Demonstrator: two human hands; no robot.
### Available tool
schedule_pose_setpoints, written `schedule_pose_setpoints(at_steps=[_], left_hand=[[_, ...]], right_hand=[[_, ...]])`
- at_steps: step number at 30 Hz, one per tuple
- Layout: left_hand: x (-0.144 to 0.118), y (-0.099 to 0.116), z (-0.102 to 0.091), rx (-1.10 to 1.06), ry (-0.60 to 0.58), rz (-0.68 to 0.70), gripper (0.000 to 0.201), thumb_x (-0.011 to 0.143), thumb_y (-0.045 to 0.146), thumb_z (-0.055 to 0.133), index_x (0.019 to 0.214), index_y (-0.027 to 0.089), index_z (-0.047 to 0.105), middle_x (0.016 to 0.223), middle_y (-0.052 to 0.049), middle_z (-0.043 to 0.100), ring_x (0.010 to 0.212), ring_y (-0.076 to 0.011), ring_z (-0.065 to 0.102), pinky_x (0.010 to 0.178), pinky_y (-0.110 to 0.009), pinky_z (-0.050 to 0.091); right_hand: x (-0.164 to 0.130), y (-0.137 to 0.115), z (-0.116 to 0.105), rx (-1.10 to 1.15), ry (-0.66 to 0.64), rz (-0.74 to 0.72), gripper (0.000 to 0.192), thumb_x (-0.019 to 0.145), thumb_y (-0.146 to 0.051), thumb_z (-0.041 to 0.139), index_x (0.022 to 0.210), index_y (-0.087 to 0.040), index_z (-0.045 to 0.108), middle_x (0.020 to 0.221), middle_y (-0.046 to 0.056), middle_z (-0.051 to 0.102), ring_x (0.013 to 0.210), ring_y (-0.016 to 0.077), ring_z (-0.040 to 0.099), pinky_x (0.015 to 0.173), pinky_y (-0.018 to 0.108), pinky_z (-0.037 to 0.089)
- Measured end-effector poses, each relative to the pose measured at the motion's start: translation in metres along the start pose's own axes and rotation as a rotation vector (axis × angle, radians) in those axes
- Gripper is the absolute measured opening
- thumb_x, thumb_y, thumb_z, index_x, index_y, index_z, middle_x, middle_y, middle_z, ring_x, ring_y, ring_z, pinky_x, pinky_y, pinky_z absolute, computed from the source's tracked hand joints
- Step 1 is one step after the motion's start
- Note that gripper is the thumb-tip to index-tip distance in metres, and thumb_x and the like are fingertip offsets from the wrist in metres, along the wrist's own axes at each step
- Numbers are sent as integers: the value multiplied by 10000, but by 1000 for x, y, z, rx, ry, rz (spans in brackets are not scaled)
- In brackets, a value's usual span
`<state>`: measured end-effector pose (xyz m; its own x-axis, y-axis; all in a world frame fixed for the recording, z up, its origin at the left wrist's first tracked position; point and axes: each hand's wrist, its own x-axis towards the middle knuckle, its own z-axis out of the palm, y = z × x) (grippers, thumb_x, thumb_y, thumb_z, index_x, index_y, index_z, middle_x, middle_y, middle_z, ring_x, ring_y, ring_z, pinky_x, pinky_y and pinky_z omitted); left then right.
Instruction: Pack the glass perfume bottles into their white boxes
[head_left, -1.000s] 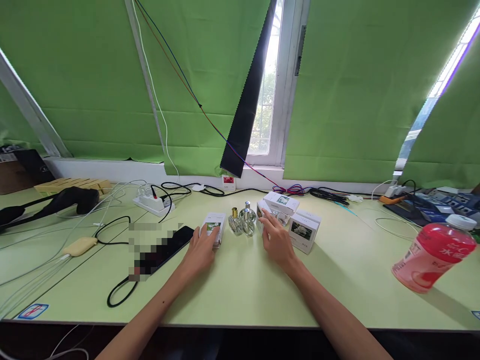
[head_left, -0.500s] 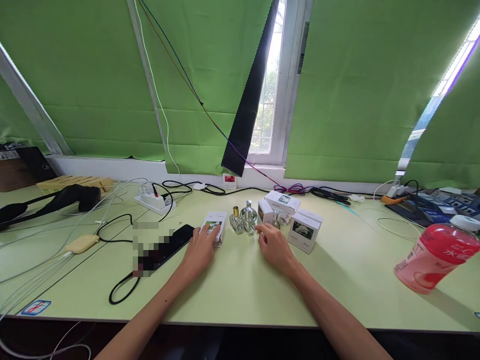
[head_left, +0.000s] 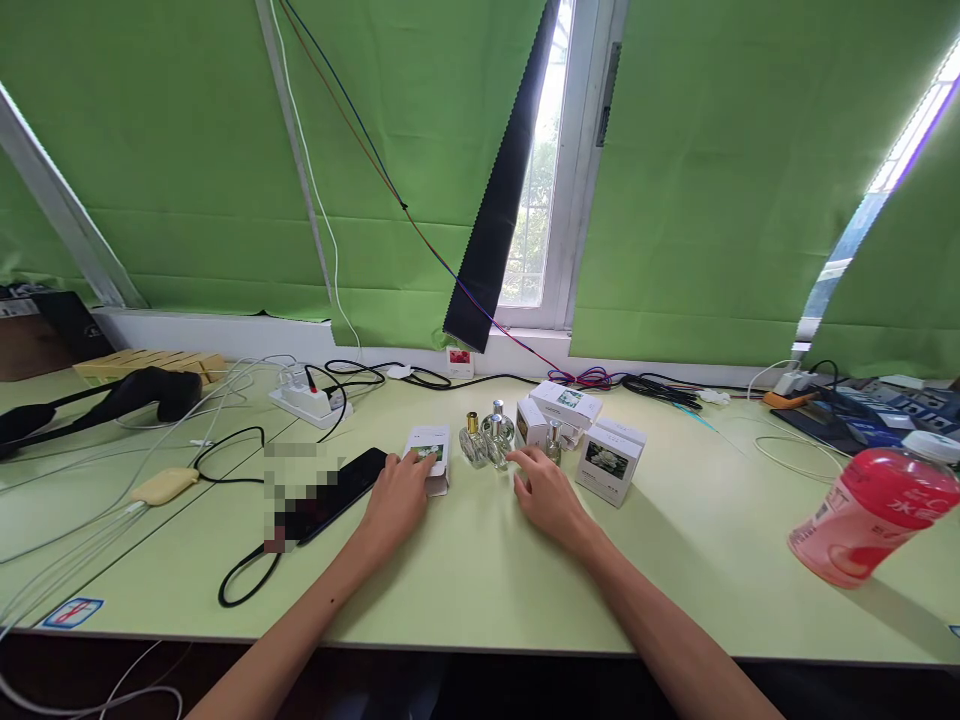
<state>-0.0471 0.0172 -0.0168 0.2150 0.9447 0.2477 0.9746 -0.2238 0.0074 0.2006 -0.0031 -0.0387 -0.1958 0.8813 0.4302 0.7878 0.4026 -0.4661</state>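
My left hand [head_left: 399, 492] lies low over the table, its fingers stretched onto a small white box [head_left: 436, 470] with a flower picture. The box lies flat and is partly covered by those fingers. Loosely bent, with thumb and fingers apart, my right hand [head_left: 551, 495] rests beside several clear glass perfume bottles [head_left: 497, 450]; I see nothing in its grasp. One bottle has a gold cap [head_left: 472, 420], others silver. Another silver-topped bottle [head_left: 554, 440] stands just behind the right hand. More white flower-picture boxes [head_left: 609, 462] sit close to its right.
A phone [head_left: 337, 500] with a black cable lies left of my left hand. Further left are a power bank [head_left: 165, 486] and white cables. A power strip [head_left: 306, 403] stands at the back. A pink drink bottle [head_left: 862, 515] leans at far right.
Under my left hand the white box has turned slightly, and the fingers have shifted a little toward its left side. My right hand has moved slightly left.
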Motion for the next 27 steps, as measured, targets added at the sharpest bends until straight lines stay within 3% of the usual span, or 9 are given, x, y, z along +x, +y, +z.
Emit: schedule_pose_setpoints(at_steps=[6,11,15,22,27], left_hand=[[-6,8,-11,40,-55,5,483,877,-14,372,1158,151,728,1118,-176,720,995,-356,626,828,-414,472],[-13,12,-15,-59,-38,19,327,910,67,450,1062,168,721,1039,-157,726,978,-327,659,779,-352,461],[-15,20,-23,-106,-72,39,316,963,118,387,1008,181,693,962,-133,730,907,-294,680,696,-308,416],[-17,35,-29,-272,-72,140,345,977,190,385,1199,197,649,985,-101,756,922,-271,702,708,-300,413],[-19,41,-24,-435,-58,212,429,980,259,387,1353,206,592,767,-31,720,765,-225,657,696,-289,422]], right_hand=[[-2,-1,0,-18,-17,-2,394,945,-129,529,1306,-239,638,1314,105,632,838,185,703,793,306,540],[-3,-3,2,-81,-61,-14,478,972,-177,513,1437,-283,552,1491,144,506,1075,259,696,871,364,553],[-2,-2,4,-107,-139,-1,534,999,-196,459,1522,-299,456,1584,165,403,1191,298,654,916,403,541],[0,-3,7,-155,-214,11,594,1002,-166,367,1579,-306,366,1633,132,352,1259,306,613,968,422,509],[-1,-11,5,-229,-220,12,625,949,-99,374,1540,-296,411,1577,149,414,1062,273,698,853,383,534]])
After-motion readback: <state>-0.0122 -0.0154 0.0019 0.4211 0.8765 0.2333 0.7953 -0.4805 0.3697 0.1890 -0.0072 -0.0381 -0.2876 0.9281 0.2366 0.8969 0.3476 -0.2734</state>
